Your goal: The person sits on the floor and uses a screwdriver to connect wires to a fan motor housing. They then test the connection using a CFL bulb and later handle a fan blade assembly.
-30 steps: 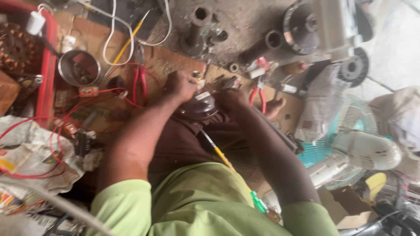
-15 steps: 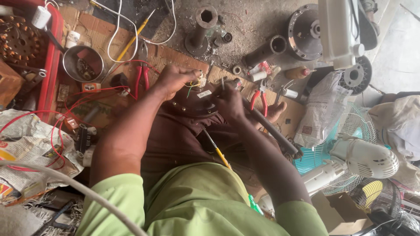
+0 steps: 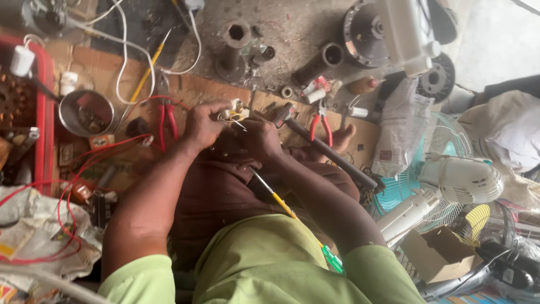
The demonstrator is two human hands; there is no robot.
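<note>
Both my hands meet over my lap above a cardboard-covered floor. My left hand pinches the top of a small dark motor part with white and yellowish wire ends. My right hand closes on the same part from the right and hides most of it. A thin metal tip sticks out between the fingers. A yellow-and-green screwdriver lies across my brown trousers just below my right wrist.
Near my hands lie a hammer, red pliers and a second red pair. On the left are a metal bowl, a red crate and red wires. Metal tubes stand ahead; fans are at the right.
My hands have drawn closer together around the motor part, which now shows less of its dark round body. The view has shifted slightly; the tools on the floor have not moved.
</note>
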